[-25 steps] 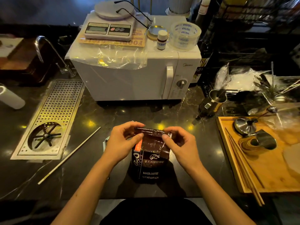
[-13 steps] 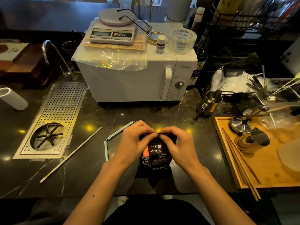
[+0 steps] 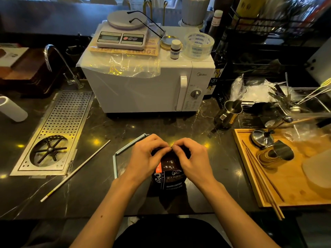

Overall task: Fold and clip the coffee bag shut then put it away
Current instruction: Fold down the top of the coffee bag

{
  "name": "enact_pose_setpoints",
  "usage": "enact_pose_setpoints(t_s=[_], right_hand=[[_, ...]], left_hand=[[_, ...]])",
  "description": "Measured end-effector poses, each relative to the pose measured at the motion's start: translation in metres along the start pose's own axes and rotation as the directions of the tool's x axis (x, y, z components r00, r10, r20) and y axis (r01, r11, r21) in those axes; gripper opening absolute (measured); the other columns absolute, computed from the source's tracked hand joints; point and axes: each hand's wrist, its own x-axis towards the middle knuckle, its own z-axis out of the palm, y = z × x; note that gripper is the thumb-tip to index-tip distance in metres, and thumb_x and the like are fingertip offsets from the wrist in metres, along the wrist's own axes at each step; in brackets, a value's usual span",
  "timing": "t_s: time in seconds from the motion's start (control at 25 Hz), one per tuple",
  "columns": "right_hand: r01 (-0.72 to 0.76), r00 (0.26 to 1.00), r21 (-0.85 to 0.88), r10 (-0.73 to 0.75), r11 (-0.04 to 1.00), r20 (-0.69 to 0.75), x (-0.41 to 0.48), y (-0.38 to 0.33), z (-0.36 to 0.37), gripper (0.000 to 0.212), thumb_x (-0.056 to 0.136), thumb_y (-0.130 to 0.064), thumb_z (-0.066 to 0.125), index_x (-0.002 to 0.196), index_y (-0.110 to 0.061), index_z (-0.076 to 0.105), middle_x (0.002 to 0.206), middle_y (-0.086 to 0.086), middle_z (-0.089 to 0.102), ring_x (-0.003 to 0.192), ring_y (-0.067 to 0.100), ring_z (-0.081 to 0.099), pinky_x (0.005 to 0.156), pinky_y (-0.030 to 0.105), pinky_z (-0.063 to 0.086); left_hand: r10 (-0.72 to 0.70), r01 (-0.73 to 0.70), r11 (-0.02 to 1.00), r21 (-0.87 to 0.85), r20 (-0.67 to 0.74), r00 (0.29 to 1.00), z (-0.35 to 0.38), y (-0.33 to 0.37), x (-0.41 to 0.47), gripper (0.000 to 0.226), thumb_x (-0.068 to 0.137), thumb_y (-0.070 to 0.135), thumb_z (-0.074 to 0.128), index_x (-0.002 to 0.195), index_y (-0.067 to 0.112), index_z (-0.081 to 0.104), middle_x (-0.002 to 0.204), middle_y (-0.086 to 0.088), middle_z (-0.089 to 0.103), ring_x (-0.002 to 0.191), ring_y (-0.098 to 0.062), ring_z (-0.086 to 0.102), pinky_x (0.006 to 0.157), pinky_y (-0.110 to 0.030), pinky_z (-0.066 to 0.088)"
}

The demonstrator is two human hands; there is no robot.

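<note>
Two hands meet on top of the coffee bag (image 3: 169, 176). The left hand (image 3: 145, 158) and the right hand (image 3: 194, 160) both pinch the folded top of the bag, and their fingertips touch in the middle. The bag stands upright on the dark surface (image 3: 100, 190), near its front edge. A thin blue clip (image 3: 123, 153) lies open just beside the left hand. A white microwave (image 3: 148, 86) sits behind.
</note>
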Motion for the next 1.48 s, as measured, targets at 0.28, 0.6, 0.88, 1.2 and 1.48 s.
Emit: enact_pose_setpoints(t_s=[0.28, 0.6, 0.88, 1.2, 1.48], right_hand=[[-0.049, 0.99, 0.042, 0.054, 0.998, -0.133, -0.007, -0.001, 0.014, 0.012, 0.085, -0.004, 0.067, 0.077, -0.014, 0.068, 0.076, -0.004, 0.068, 0.077, 0.008, 0.063, 0.068, 0.022, 0.049], [-0.29, 0.907, 0.332, 0.369, 0.897, -0.204, -0.013, -0.004, 0.011, 0.01, 0.075, -0.018, 0.082, 0.077, -0.018, 0.071, 0.075, -0.005, 0.071, 0.073, 0.009, 0.068, 0.07, 0.027, 0.056], [-0.344, 0.895, 0.4, 0.425, 0.849, -0.132, -0.013, 0.0, 0.01, 0.006, 0.08, -0.017, 0.077, 0.078, -0.017, 0.071, 0.076, 0.0, 0.072, 0.076, 0.015, 0.07, 0.073, 0.039, 0.059], [-0.298, 0.946, 0.279, 0.321, 0.913, -0.038, -0.002, 0.01, -0.005, 0.018, 0.084, -0.011, 0.071, 0.074, -0.025, 0.071, 0.069, -0.011, 0.07, 0.07, 0.004, 0.066, 0.069, 0.03, 0.056], [-0.249, 0.968, 0.21, 0.237, 0.946, 0.078, -0.002, 0.011, -0.018, 0.016, 0.09, -0.01, 0.064, 0.08, -0.021, 0.071, 0.076, -0.01, 0.071, 0.076, 0.005, 0.067, 0.072, 0.022, 0.053]], left_hand=[[-0.349, 0.296, 0.922, -0.252, -0.2, 0.916, 0.012, -0.002, -0.016, 0.011, 0.072, 0.018, 0.083, 0.076, 0.024, 0.075, 0.075, 0.007, 0.073, 0.077, -0.008, 0.069, 0.072, -0.022, 0.055], [-0.478, 0.358, 0.806, -0.471, -0.161, 0.863, 0.02, -0.004, -0.027, 0.009, 0.076, 0.026, 0.075, 0.076, 0.035, 0.075, 0.078, 0.007, 0.075, 0.078, -0.012, 0.071, 0.072, -0.032, 0.057], [-0.351, 0.279, 0.915, -0.291, -0.234, 0.907, 0.016, -0.005, -0.028, 0.022, 0.079, 0.015, 0.075, 0.077, 0.036, 0.071, 0.078, 0.024, 0.073, 0.08, -0.003, 0.07, 0.072, -0.016, 0.052], [-0.269, 0.241, 0.951, -0.195, -0.131, 0.954, 0.006, -0.008, -0.025, 0.027, 0.087, 0.011, 0.068, 0.085, 0.037, 0.071, 0.084, 0.031, 0.071, 0.086, 0.003, 0.068, 0.077, -0.012, 0.05], [-0.174, 0.175, 0.984, -0.023, 0.016, 0.985, -0.011, -0.01, -0.022, 0.016, 0.091, 0.016, 0.062, 0.098, 0.02, 0.075, 0.086, 0.032, 0.068, 0.093, 0.007, 0.065, 0.079, -0.006, 0.047]])
